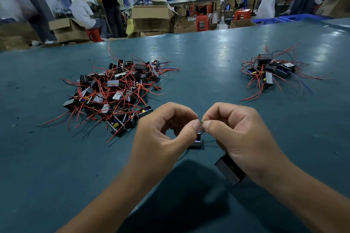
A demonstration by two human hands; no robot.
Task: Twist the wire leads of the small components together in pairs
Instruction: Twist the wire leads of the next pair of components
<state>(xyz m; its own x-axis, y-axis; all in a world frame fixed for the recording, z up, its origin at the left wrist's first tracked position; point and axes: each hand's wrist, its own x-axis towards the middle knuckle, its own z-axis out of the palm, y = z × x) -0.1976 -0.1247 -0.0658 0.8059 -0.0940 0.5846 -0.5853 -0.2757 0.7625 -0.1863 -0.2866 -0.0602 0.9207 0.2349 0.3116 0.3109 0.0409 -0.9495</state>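
Low in the middle of the frame, the left hand [166, 130] and the right hand [233, 130] meet fingertip to fingertip above the green table [208, 58], each pinching the thin wire leads [199, 128] between thumb and forefinger. Just below the pinch a small black component [197, 141] hangs or rests near the table, and a second black component [229, 169] sits under the right wrist, partly hidden; whether its lead is the one in the pinch cannot be told. At centre left lies a large pile of components [113, 91] with red wires in a tangle, and at upper right a smaller pile [272, 70], probably the finished pairs. The twist looks to be in hand but how many turns it has is too small to see. The risk from here is that the bare ends slip out of the pinch, since so little wire shows between the fingertips, leaving a loose join. Too hard a turn could snap a thin lead or tug it from its component, and the hanging weight could unwind a slack twist.
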